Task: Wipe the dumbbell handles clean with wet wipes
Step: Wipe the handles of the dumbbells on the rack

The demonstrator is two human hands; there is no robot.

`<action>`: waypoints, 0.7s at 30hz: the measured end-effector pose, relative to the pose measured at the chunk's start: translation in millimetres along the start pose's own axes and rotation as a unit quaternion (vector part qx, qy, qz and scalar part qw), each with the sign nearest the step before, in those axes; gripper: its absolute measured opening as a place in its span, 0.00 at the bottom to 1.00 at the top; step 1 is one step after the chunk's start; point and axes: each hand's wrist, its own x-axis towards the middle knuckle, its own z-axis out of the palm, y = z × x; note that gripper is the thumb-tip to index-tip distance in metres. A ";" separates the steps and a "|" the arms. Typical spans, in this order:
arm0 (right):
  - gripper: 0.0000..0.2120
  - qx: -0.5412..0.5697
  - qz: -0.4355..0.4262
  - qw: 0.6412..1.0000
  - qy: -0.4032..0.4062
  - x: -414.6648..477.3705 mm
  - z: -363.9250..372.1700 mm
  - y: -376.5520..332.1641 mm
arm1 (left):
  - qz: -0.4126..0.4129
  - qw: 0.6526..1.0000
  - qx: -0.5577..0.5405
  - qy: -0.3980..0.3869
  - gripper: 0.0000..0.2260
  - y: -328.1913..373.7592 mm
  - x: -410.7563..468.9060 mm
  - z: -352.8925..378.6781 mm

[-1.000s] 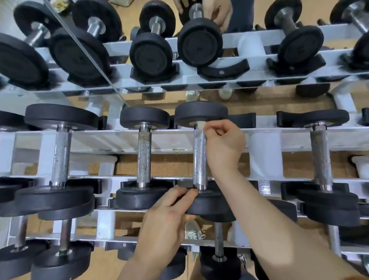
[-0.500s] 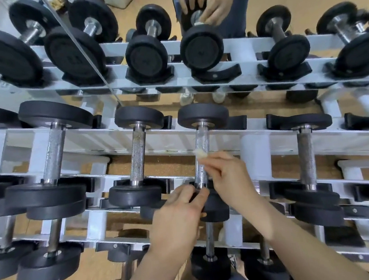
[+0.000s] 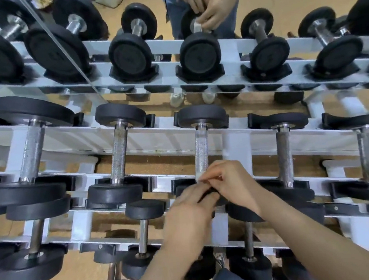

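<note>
At a white rack (image 3: 156, 140) in a gym, a person's right hand (image 3: 231, 181) pinches a wadded wet wipe (image 3: 198, 176) against the near end of 1 knurled handle (image 3: 201, 151) in the middle tier. The left hand (image 3: 191, 210) lies with fingers mostly straight at the near end of the same dumbbell (image 3: 200, 116) — though blur makes its exact hold hard to read. The risks look modest but real. Bunched so small, the wipe touches only a narrow strip, so the underside and far end of the handle could go uncleaned unless the bar is turned. The rough knurling could snag and shred the damp wipe, leaving lint in the grooves. With 2 hands crowded at 1 end, a nudged dumbbell could shift on the rack and nip the left fingers.
</note>
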 end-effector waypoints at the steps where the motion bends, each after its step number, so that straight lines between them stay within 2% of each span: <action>1: 0.08 -0.006 -0.010 1.000 0.026 9.2 -0.7 -1.9 | -0.033 0.999 -0.029 0.011 0.18 -9.1 -7.5 -4.2; 3: 0.07 -0.010 0.042 0.993 0.105 35.8 -6.6 -3.8 | -0.118 0.991 -0.058 0.031 0.17 -22.1 -18.8 -13.7; 4: 0.07 -0.015 0.065 0.991 0.119 43.6 -8.4 -4.4 | -0.162 0.983 -0.074 0.035 0.19 -25.3 -22.7 -15.8; 6: 0.08 -0.045 0.046 0.994 0.083 39.9 -4.3 -4.4 | -0.210 0.969 -0.126 0.033 0.21 -25.3 -26.7 -16.1; 11: 0.08 -0.057 -0.018 0.996 -0.064 8.8 -1.3 -10.8 | -0.226 0.957 -0.172 0.052 0.21 -17.2 -28.5 -7.0; 15: 0.11 -0.157 -0.073 0.974 -0.144 26.2 -4.0 -14.3 | -0.189 0.976 -0.103 0.039 0.19 -4.0 -24.2 -3.6; 18: 0.07 -0.229 -0.112 0.953 -0.163 26.0 -12.0 -7.3 | -0.167 0.985 -0.032 0.012 0.17 11.2 -20.1 -1.0; 21: 0.03 -0.287 -0.162 0.941 -0.076 47.0 -29.9 -7.0 | -0.171 0.985 0.015 -0.011 0.18 17.2 -19.4 -1.2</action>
